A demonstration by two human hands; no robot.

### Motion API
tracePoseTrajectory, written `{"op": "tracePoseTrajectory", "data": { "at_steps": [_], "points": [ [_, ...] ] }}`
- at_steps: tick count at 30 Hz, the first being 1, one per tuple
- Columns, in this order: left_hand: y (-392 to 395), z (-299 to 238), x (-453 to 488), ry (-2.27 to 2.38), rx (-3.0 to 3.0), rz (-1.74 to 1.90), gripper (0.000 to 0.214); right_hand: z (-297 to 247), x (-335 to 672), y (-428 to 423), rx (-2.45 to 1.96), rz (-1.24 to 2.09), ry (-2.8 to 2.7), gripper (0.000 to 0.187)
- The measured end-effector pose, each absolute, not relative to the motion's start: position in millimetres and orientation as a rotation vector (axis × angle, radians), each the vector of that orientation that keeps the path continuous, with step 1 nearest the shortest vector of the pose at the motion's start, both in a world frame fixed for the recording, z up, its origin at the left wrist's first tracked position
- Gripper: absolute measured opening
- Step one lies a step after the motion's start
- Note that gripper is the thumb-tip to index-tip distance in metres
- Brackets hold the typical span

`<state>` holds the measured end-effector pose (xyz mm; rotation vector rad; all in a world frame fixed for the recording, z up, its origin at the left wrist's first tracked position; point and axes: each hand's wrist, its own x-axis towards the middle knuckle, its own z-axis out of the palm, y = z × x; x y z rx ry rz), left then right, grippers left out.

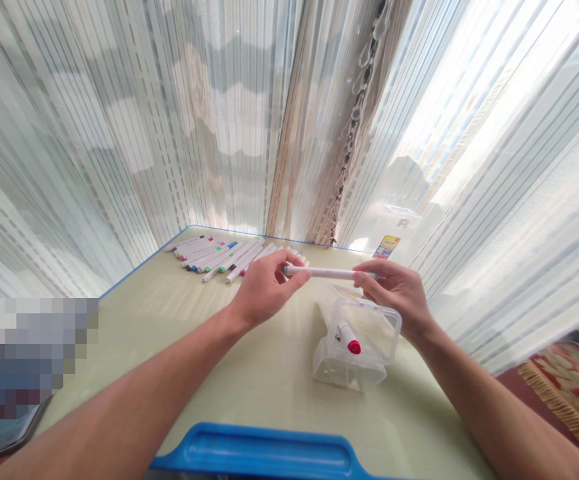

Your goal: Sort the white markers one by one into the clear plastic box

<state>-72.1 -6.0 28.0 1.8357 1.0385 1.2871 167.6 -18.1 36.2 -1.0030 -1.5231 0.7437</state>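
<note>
Both my hands hold a white marker (pixel 332 273) with teal ends, level above the table. My left hand (pixel 268 283) pinches its left end, and my right hand (pixel 394 290) grips the right end between thumb and fingers. Below my right hand lies a clear plastic box (pixel 349 370) with its lid (pixel 394 333) open. A red-tipped marker (pixel 353 346) lies inside it. Behind my left hand, several white markers (pixel 244 260) with coloured ends lie side by side, some hidden by that hand.
The pale green table (pixel 139 333) has a blue moulded tray edge (pixel 269 443) at the front. A clear container with a yellow label (pixel 388 245) stands at the back right. Striped sheer curtains (pixel 229 120) hang behind. A patterned fringed cloth (pixel 574 393) is at right.
</note>
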Motion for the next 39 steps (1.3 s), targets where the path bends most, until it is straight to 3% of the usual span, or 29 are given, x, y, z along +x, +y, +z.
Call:
{"op": "tracePoseTrajectory", "data": {
  "at_steps": [39],
  "points": [
    [-4.9,26.2,-72.3,1.062,1.837,1.296,0.024,35.5,166.7,-20.7,-1.058,0.72,-1.538,0.029]
  ]
}}
